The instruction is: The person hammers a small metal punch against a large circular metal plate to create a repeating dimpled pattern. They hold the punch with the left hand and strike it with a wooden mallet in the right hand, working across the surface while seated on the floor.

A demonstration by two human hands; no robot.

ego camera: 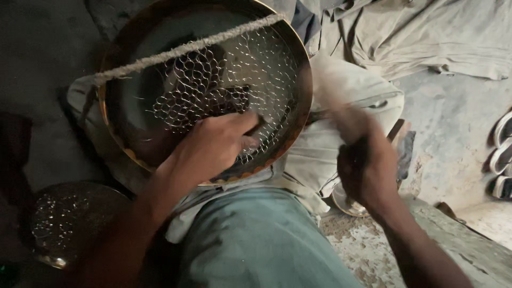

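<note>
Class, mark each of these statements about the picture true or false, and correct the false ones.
1. The left hand rests on the round plate. True.
2. A rope crosses the plate. True.
3. The plate's hammered pattern covers its whole face. False: part is plain.
4. The right hand is open and flat. False: it is closed on a dark tool, blurred.
5. A second patterned plate lies at lower left. True.

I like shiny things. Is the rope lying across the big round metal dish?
Yes, the rough rope stretches across the big round metal dish from rim to rim.
</note>
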